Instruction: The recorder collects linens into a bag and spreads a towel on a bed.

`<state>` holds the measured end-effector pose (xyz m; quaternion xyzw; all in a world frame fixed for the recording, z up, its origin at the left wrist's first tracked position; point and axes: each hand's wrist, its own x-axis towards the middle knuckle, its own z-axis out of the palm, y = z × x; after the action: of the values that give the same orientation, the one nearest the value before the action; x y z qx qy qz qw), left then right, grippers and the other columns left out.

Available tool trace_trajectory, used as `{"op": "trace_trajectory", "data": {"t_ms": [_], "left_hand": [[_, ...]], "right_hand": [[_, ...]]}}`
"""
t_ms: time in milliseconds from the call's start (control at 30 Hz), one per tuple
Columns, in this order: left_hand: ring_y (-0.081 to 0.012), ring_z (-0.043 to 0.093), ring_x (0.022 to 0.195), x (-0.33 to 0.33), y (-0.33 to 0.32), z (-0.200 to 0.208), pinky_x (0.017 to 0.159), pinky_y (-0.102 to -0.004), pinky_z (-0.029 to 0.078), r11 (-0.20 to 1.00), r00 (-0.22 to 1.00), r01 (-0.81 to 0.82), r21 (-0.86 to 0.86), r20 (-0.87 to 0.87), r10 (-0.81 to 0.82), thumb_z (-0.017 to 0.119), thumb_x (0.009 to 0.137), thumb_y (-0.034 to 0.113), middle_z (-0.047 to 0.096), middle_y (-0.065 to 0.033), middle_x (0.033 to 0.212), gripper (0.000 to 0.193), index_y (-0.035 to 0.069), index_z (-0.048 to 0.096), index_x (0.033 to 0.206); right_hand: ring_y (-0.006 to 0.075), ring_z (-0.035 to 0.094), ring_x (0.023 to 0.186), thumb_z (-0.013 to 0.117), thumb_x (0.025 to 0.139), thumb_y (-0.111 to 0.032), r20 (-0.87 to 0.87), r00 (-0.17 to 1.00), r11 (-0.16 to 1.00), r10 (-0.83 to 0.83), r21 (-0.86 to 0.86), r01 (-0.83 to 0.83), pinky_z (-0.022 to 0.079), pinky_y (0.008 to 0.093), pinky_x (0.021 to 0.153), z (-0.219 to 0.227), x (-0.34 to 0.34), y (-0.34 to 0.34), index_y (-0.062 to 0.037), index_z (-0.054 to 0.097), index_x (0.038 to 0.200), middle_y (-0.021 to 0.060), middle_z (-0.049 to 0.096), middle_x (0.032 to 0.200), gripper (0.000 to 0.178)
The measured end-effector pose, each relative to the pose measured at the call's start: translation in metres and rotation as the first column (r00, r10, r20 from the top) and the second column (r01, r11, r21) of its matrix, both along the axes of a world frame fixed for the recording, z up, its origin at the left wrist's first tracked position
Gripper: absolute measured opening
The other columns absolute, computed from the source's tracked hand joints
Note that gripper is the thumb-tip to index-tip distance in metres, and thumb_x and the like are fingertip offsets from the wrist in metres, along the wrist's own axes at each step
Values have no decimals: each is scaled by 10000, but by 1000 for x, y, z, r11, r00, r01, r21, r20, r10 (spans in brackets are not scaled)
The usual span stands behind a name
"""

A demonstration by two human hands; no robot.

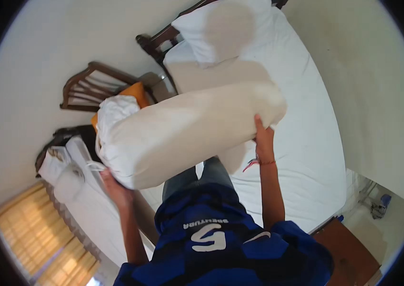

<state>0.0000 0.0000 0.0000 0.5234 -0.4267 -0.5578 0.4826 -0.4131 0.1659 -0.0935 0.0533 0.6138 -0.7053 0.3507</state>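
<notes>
A long cream-white bolster point(192, 126) is held up across the front of my body, over the bed. My right hand point(264, 141) grips its lower edge near the right end, thumb on top and the other fingers hidden beneath. At the lower left end, my left hand point(117, 189) holds the bolster from below, most of its fingers out of sight. The left end has a gathered opening with loose white cord point(96, 165) hanging beside my left hand.
A bed with a white sheet point(302, 157) lies beneath, with a white pillow point(225, 31) by its dark wooden headboard point(156, 45). To the left are a wooden chair back point(97, 86), an orange cushion point(136, 93) and a second white mattress point(85, 205). Yellow curtains point(35, 233) hang lower left.
</notes>
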Motion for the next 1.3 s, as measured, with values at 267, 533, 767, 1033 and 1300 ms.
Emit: {"op": "trace_trajectory", "data": {"t_ms": [267, 533, 767, 1033, 1300], "left_hand": [[-115, 541, 1023, -235, -52, -271, 901, -372, 482, 801, 913, 406, 440, -155, -378, 510, 1001, 372, 561, 0, 1060, 270, 128, 526, 1117], [-211, 582, 1024, -352, -147, -357, 887, -353, 464, 738, 756, 464, 490, 216, -618, 632, 939, 337, 604, -112, 1082, 418, 19, 497, 1175], [-286, 616, 1064, -383, -247, -412, 940, -349, 459, 817, 788, 553, 164, 215, -576, 643, 909, 418, 620, -171, 1179, 581, -1, 494, 1283], [-294, 599, 1138, -446, -265, -427, 980, -354, 443, 448, 460, 726, 522, 116, -881, 551, 925, 513, 620, -180, 1254, 678, 32, 450, 1392], [-196, 622, 1049, -317, -201, -404, 917, -314, 470, 785, 735, 530, 321, 288, -614, 569, 976, 360, 671, -133, 1097, 435, 4, 578, 1226]], "right_hand": [[191, 603, 939, 685, 884, -362, -433, 901, 855, -37, 453, 253, 499, 325, 785, -120, -275, -81, 112, 419, 1333, 156, 609, 1151, 705], [558, 26, 1415, 647, 860, -522, -259, 833, 604, 489, 789, -110, 177, 526, 1152, -217, -276, -212, -85, -30, 1538, 398, -147, 1501, 1053], [577, -34, 1406, 644, 892, -419, -402, 807, 643, 432, 765, 36, 125, 572, 1147, -220, -255, -215, -100, -24, 1543, 375, -154, 1515, 985], [517, -76, 1433, 639, 905, -388, -405, 786, 643, 466, 766, 13, 83, 544, 1158, -226, -261, -202, -68, -53, 1535, 383, -176, 1506, 989], [602, -13, 1391, 650, 878, -441, -342, 767, 558, 544, 830, -26, 123, 593, 1142, -254, -275, -189, -114, -74, 1538, 386, -173, 1503, 1033]]}}
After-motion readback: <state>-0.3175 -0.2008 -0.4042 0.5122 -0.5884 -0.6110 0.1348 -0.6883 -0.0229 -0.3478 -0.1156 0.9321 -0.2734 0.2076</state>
